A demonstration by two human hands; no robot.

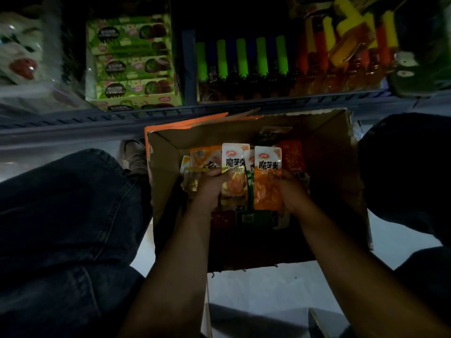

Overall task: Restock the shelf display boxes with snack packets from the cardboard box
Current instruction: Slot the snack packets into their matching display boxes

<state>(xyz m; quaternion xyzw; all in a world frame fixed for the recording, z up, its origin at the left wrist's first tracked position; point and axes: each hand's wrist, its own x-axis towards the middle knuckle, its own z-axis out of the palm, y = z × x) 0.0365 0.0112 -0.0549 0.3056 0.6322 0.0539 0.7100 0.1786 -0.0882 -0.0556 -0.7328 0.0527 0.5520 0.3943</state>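
Evidently light, slick and floppy, the snack packets [267,176] fan between the left hand [210,185] and right hand [291,191], both gripping them, probably mid-body, above the cardboard box [341,167].

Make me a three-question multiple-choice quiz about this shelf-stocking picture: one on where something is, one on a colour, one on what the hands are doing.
1. Where is the cardboard box?
A. on the floor between the person's knees
B. on the shelf
C. on a chair

2. What colour is the packet held by the right hand?
A. blue
B. orange
C. purple

3. What is the left hand doing?
A. hanging idle
B. pressing flat on the floor
C. gripping packets over the box

Answers: 1 A, the box sits below the shelf edge between the legs. 2 B, its lower part is orange. 3 C, its fingers curl round packets.
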